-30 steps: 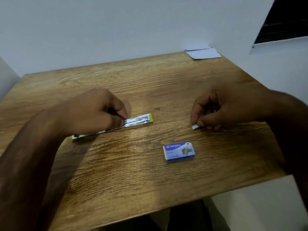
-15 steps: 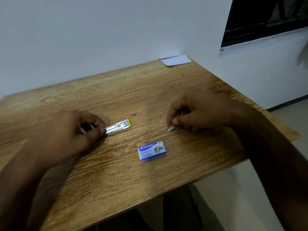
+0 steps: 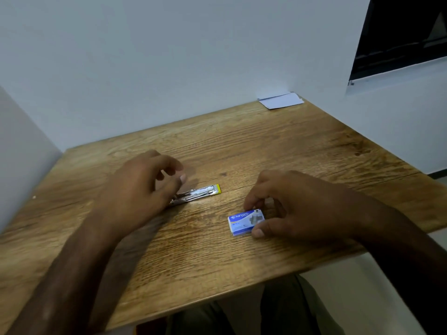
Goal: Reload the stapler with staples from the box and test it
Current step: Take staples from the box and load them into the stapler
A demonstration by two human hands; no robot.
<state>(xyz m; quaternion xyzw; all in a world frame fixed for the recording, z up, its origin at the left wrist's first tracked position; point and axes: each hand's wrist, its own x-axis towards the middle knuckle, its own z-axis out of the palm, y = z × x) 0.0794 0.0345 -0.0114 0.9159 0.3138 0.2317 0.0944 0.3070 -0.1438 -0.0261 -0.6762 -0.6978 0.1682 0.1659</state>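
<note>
The stapler [image 3: 198, 192] lies opened out flat on the wooden table [image 3: 278, 146], its metal channel up and a yellow tip pointing right. My left hand [image 3: 142, 189] hovers over its left end with fingers loosely spread, covering that end; it grips nothing that I can see. The small blue staple box [image 3: 244, 222] lies near the table's front edge. My right hand [image 3: 290, 204] pinches the box's right end between thumb and fingers. Whether a strip of staples is still in that hand is hidden.
A white sheet of paper [image 3: 280, 100] lies in the far right corner against the wall. Walls close the table at the back and left. The front edge runs just below the box, with my legs under it.
My right hand moved from a small strip of staples on the table down to the blue box and took hold of it. My left hand let go of the stapler and opened.
</note>
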